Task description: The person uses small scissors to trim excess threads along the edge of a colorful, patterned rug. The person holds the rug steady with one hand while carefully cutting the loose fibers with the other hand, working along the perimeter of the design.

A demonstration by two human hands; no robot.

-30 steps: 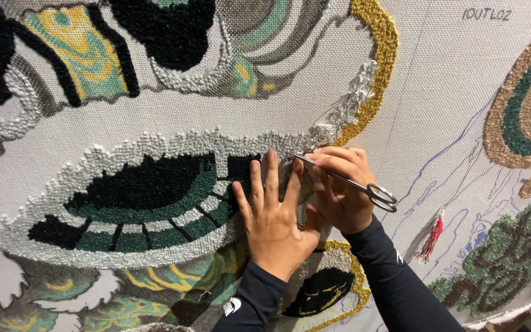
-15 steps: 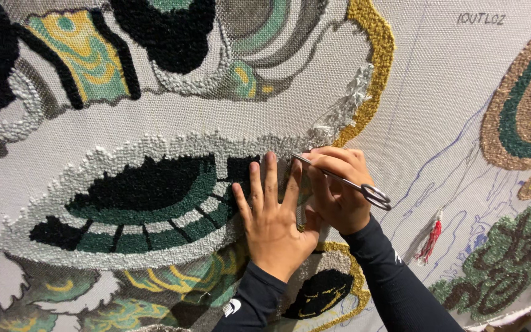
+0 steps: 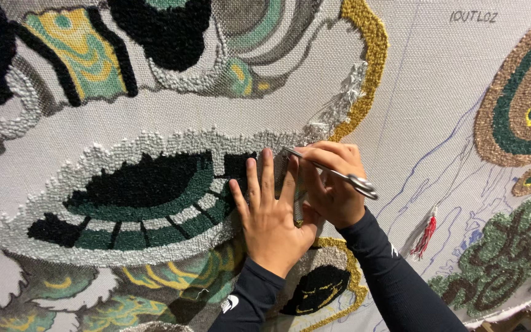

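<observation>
While our left hand (image 3: 271, 218) lies flat and open on the rug (image 3: 142, 203), our right hand (image 3: 333, 184) grips scissors (image 3: 333, 175) at the grey border — tufting is mostly filled left; bare backing (image 3: 425, 104) remains right.

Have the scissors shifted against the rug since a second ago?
Yes, slightly. The scissors in the right hand have tilted: their handle end now sits lower, further from the gold tufted border, while the tips stay by the left hand.
</observation>
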